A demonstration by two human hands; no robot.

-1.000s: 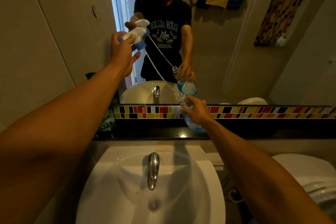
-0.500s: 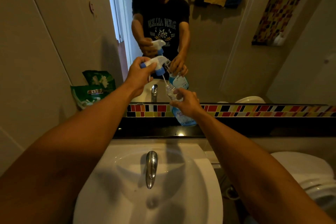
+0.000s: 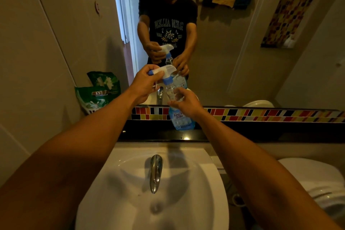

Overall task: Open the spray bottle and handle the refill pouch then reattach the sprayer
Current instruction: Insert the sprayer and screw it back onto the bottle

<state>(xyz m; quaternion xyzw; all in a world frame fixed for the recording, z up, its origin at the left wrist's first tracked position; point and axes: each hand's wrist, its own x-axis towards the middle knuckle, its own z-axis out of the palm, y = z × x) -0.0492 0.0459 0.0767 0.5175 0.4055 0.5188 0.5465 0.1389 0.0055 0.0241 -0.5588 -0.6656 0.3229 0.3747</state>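
Observation:
A clear spray bottle [image 3: 182, 120] with blue liquid and a blue label stands on the dark ledge [image 3: 242, 133] below the mirror. My right hand [image 3: 186, 101] grips its upper body just below the neck. My left hand [image 3: 146, 83] holds the white sprayer head [image 3: 165, 70] with its blue collar sitting right at the bottle's neck; whether the collar is seated on the threads I cannot tell. A green refill pouch [image 3: 98, 92] leans against the tiled wall at the left end of the ledge.
A white basin [image 3: 201, 192] with a chrome tap [image 3: 155, 172] lies under my arms. A white toilet [image 3: 317, 183] is at the lower right. A strip of coloured tiles [image 3: 270, 114] runs along the mirror's base. The mirror shows the person's reflection.
My left hand came down and to the right, lowering the sprayer from high above so that its tube went into the bottle and its collar reached the neck. My right hand kept hold of the bottle.

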